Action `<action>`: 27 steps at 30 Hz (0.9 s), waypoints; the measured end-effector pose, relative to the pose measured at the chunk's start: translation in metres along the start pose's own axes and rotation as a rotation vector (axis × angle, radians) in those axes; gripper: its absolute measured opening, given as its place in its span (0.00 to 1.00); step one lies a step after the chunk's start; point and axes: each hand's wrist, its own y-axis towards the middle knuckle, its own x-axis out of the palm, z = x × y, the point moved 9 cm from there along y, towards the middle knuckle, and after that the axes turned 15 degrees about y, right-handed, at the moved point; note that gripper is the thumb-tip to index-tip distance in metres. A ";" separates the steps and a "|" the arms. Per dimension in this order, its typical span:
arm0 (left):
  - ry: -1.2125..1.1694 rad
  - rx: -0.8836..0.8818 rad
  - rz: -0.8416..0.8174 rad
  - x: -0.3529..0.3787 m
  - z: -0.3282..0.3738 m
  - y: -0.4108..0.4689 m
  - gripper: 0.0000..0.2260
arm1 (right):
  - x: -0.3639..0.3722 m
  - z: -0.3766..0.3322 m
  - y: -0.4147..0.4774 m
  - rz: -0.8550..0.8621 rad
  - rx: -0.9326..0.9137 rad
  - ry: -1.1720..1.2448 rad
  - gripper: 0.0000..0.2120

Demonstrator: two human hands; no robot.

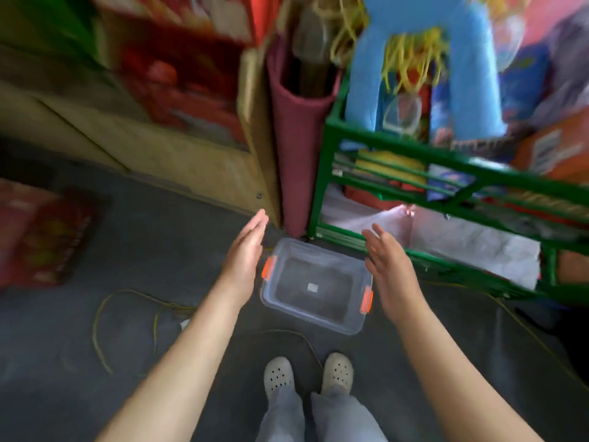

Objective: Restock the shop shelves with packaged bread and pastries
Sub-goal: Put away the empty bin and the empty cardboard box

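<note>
— On the floor, what sits by the green rack?
— A clear bin with orange clips, empty, just in front of it.
— And the hands?
— Left hand and right hand flank the bin, fingers straight and pressed together, palms inward, holding nothing.

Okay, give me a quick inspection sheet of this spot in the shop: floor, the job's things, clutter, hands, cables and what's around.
Surface: dark grey floor, bare where visible.
Job's things: clear plastic tub with orange latches on the floor, looks empty; no bread or pastry packs clearly seen.
Clutter: red packaged goods on the floor at left, blurred.
Hands: left hand and right hand open, either side of the tub, apart from it.
Cables: yellowish cord looped on the floor.
Surroundings: green rack with goods at right, wooden shelving at left, rolled maroon mat between.
</note>
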 end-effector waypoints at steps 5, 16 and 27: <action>-0.144 0.161 0.035 -0.049 0.094 -0.099 0.20 | 0.081 -0.063 -0.066 -0.149 0.022 0.274 0.22; -0.305 0.486 0.475 -0.127 0.185 -0.277 0.20 | 0.249 -0.155 -0.186 -0.850 -0.045 0.040 0.16; -0.466 0.494 1.014 -0.185 0.101 -0.488 0.19 | 0.306 -0.086 -0.370 -1.351 0.055 -0.145 0.24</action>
